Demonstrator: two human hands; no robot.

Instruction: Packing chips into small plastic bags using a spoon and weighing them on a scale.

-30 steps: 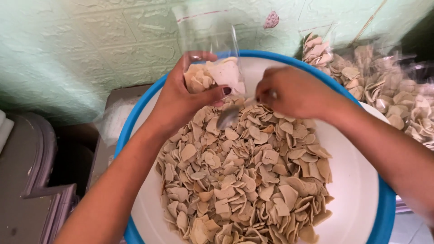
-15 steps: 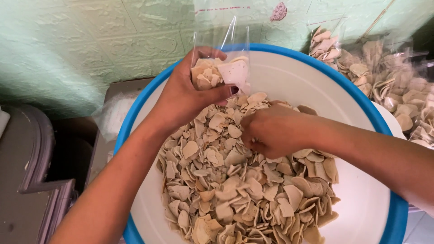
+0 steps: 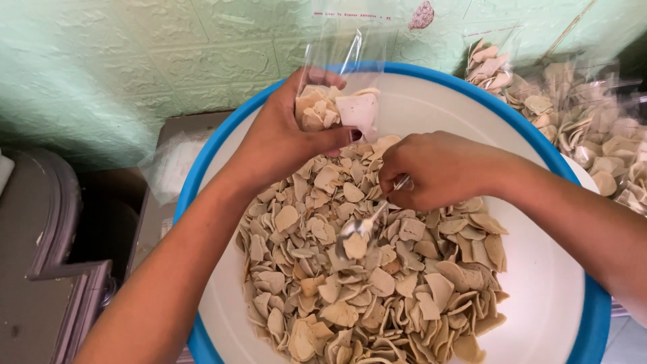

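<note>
A large white basin with a blue rim (image 3: 539,269) holds a heap of pale tan chips (image 3: 377,283). My left hand (image 3: 283,138) grips a clear plastic bag (image 3: 344,74) by its lower part, held upright over the basin's far side; a few chips sit in its bottom. My right hand (image 3: 438,168) holds a metal spoon (image 3: 360,226) whose bowl rests in the heap with a chip on it.
Several filled clear bags of the same chips (image 3: 593,128) lie at the back right, beside the basin. A green textured wall (image 3: 135,61) runs behind. A grey moulded furniture edge (image 3: 47,256) stands at the left, with a crumpled clear bag (image 3: 172,165) by the basin.
My right hand has dropped from beside the bag down to the heap, and the spoon now digs into the chips. The bag has stayed upright in my left hand.
</note>
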